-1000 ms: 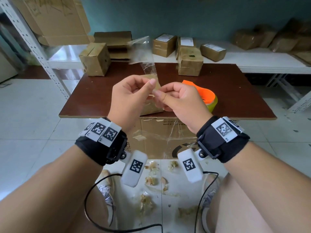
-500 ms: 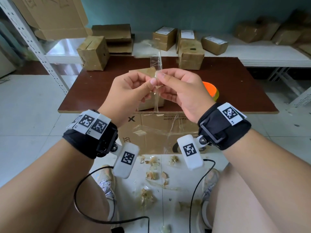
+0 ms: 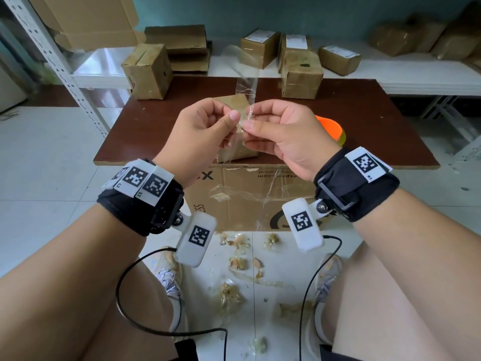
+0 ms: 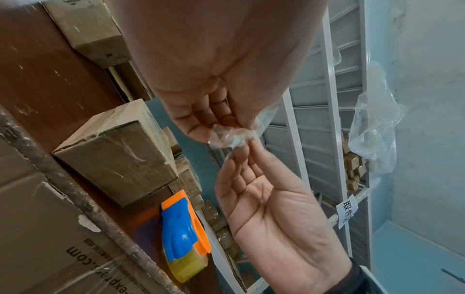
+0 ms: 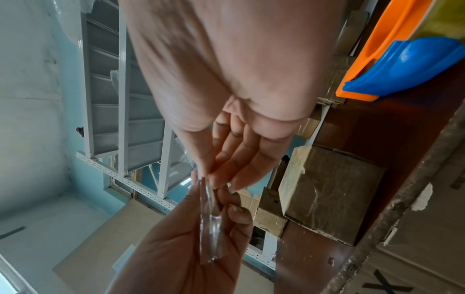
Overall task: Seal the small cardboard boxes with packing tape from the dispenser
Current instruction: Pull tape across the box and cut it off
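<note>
A loose strip of clear packing tape (image 3: 246,92) stands upright between my two raised hands. My left hand (image 3: 229,121) pinches its crumpled lower end (image 4: 234,135) with thumb and forefinger. My right hand (image 3: 250,122) pinches the same strip (image 5: 210,218) from the other side. Both hands hover above the front of the table. Behind and below them a small cardboard box (image 3: 234,155) sits on the table, mostly hidden; it shows better in the wrist views (image 4: 118,155). The orange and blue tape dispenser (image 3: 329,125) lies on the table to the right, untouched (image 4: 183,234).
Two more small boxes (image 3: 148,71) (image 3: 300,75) stand at the back of the brown table (image 3: 377,126). A white shelf (image 3: 416,79) behind holds several boxes. A large carton (image 3: 247,199) stands under the table's front edge. Tape scraps (image 3: 234,261) litter the floor between my feet.
The hands came together and rose a little over the box. The tape, twisted narrow half a second ago, now stands as a wider flat strip above the fingertips.
</note>
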Demonstrator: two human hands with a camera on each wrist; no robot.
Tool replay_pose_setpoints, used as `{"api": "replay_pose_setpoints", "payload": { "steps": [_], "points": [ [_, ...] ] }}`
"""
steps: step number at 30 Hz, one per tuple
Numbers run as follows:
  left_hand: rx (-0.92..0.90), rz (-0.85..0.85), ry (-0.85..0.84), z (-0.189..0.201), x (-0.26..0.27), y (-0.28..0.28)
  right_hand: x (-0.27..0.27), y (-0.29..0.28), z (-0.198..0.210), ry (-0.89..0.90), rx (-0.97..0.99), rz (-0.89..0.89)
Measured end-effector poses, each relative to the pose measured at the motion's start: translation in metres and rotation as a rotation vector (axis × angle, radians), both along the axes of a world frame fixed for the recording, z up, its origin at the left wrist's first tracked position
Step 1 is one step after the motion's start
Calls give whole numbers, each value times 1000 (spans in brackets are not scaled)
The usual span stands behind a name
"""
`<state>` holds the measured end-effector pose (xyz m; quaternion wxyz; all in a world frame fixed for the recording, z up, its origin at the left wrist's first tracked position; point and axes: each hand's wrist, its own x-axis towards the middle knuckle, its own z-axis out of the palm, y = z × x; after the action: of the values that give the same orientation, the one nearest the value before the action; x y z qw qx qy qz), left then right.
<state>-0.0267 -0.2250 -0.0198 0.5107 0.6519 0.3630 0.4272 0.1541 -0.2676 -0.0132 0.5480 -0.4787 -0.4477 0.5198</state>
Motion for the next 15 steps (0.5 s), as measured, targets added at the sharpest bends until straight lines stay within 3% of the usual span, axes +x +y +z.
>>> {"api": "replay_pose_setpoints", "payload": {
  "steps": [12, 15],
  "points": [
    [176, 44, 228, -5, 6, 2, 8, -5, 7, -231, 8, 1],
    [160, 13, 219, -3, 7, -1, 9, -8, 7, -268, 43, 1]
  ]
}}
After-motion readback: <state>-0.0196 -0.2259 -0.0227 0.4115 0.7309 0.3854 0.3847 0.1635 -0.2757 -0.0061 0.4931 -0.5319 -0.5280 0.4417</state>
